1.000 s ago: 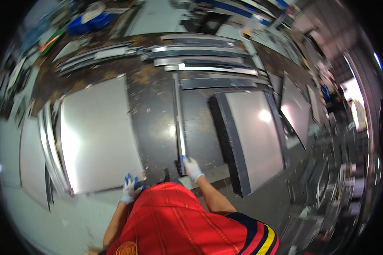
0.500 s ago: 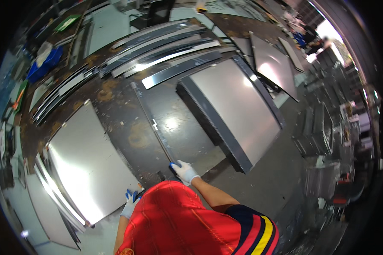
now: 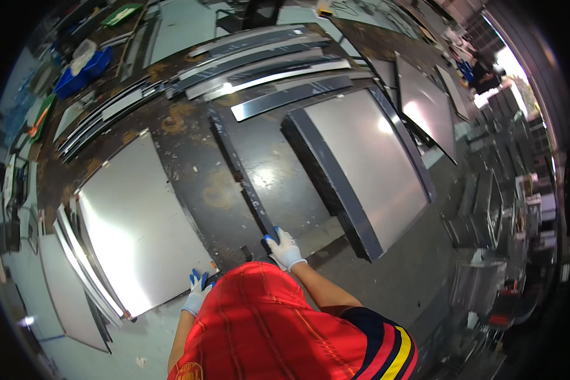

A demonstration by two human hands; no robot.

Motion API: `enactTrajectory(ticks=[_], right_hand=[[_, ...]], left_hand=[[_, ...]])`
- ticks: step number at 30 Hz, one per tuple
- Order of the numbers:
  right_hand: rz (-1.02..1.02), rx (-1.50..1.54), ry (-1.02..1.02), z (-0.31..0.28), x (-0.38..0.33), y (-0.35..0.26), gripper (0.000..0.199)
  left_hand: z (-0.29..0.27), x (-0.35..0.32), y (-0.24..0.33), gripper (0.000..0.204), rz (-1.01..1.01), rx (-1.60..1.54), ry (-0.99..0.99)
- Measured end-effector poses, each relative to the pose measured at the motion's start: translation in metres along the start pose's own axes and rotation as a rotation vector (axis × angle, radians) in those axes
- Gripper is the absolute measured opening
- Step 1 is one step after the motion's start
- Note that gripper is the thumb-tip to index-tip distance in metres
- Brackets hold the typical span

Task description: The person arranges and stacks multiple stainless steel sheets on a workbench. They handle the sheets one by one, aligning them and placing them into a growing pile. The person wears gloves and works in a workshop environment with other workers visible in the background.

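Observation:
My right hand (image 3: 286,249), in a white glove with blue fingertips, is closed on the near end of a long dark metal strip (image 3: 250,190). The strip runs away from me across the dark worktable, its marked narrow face showing. At the near corner of a large silver metal sheet (image 3: 142,221) rests my left hand (image 3: 198,292), gloved the same way, its fingers apart. Whether that hand presses on the sheet or only touches its edge, I cannot tell. Right of the strip lies a stack of boxy metal panels (image 3: 367,164) with a brushed silver top and dark edges.
Several long metal strips (image 3: 259,66) lie along the table's far side, with thinner ones (image 3: 107,117) at the far left. A blue bin (image 3: 85,73) stands beyond them. More sheets (image 3: 424,101) lean at the far right. Stacked metal parts (image 3: 478,209) fill the right side.
The dark strip has turned in my right hand, so more of its dark face shows. My left hand stays at the sheet's corner. The whole view has shifted slightly.

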State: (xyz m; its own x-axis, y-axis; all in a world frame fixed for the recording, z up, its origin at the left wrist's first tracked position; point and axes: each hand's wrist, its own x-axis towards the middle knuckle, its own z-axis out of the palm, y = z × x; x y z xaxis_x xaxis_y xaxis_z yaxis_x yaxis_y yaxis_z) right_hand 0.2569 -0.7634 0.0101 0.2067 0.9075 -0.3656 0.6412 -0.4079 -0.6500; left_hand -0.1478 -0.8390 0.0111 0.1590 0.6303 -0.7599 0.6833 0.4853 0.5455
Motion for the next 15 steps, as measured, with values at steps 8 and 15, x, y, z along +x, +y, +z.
enactTrajectory(ticks=[8,15], right_hand=[[-0.062,0.049,0.076,-0.003,0.015,-0.001,0.067],[-0.067,-0.129,0.119,-0.001,0.027,0.002,0.071]], left_hand=[[0.004,-0.011,0.005,0.074,0.045,0.016,0.018],[0.014,-0.019,0.021,0.053,-0.018,0.382,0.496]])
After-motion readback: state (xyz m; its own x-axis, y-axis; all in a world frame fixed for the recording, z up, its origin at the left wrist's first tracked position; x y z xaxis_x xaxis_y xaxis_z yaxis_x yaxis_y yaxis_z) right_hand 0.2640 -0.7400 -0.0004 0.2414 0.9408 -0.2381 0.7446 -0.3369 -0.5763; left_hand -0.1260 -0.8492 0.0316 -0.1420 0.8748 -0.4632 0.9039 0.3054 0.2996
